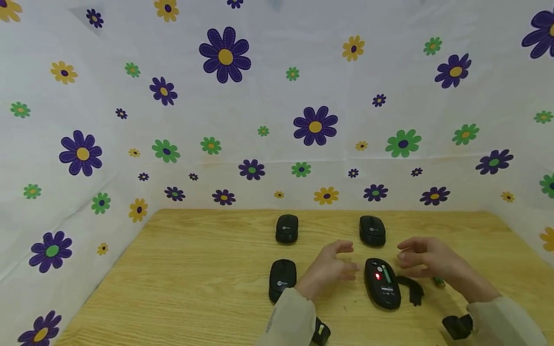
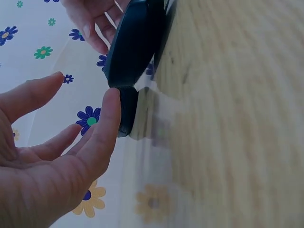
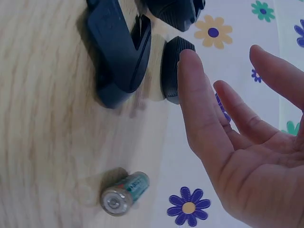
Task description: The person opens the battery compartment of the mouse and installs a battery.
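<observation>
A black computer mouse (image 1: 383,292) lies underside up on the table, a green battery (image 1: 386,274) in its open compartment and a red light glowing. Just left of it, my left hand (image 1: 329,269) hovers with fingers spread and holds nothing. On the other side my right hand (image 1: 437,259) is raised with relaxed fingers, also holding nothing. The mouse's black battery cover (image 3: 111,47) lies loose beside it. A second battery (image 3: 124,194) rests on the table below the right hand, partly hidden in the head view.
Two black mice stand upright at the back, one at the middle (image 1: 287,228) and one farther right (image 1: 372,230). A third mouse (image 1: 282,278) is partly behind my left wrist. A flowered cloth (image 1: 259,96) hangs behind the wooden table (image 1: 195,278).
</observation>
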`<act>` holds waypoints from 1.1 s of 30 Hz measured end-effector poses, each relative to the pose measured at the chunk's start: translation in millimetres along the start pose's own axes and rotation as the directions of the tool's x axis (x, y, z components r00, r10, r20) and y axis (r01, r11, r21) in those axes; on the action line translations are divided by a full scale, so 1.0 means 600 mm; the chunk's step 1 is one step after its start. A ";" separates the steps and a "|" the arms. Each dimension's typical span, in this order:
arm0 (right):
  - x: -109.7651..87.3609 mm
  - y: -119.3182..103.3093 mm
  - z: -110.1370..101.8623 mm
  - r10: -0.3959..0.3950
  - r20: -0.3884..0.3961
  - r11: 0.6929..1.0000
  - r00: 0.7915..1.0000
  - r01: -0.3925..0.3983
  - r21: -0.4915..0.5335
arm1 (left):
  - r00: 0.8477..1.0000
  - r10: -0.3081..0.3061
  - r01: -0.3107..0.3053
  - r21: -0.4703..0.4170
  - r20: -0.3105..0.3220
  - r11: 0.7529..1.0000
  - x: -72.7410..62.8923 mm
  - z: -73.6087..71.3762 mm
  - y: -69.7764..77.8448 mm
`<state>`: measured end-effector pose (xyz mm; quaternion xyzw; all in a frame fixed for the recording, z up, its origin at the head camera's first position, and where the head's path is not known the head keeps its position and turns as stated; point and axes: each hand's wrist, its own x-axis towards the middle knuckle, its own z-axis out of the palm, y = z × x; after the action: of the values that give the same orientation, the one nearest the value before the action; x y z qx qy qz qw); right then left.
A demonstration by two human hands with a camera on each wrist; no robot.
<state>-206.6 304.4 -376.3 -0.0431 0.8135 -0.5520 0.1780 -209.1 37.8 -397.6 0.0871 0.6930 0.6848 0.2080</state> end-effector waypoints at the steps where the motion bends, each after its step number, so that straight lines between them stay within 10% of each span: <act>1: 0.000 0.001 -0.001 0.004 -0.007 1.000 1.000 -0.004 0.005 | 1.000 0.004 -0.004 0.005 -0.005 1.000 0.004 0.001 0.002; 33: 0.061 -0.016 -0.029 0.081 -0.076 0.995 0.994 -0.076 0.062 | 0.989 -0.050 0.033 -0.127 -0.136 0.991 0.110 0.011 0.009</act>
<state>-247.7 306.3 -370.4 0.0159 0.8041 -0.5698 0.1686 -266.5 70.7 -403.3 0.0115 0.6633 0.7267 0.1783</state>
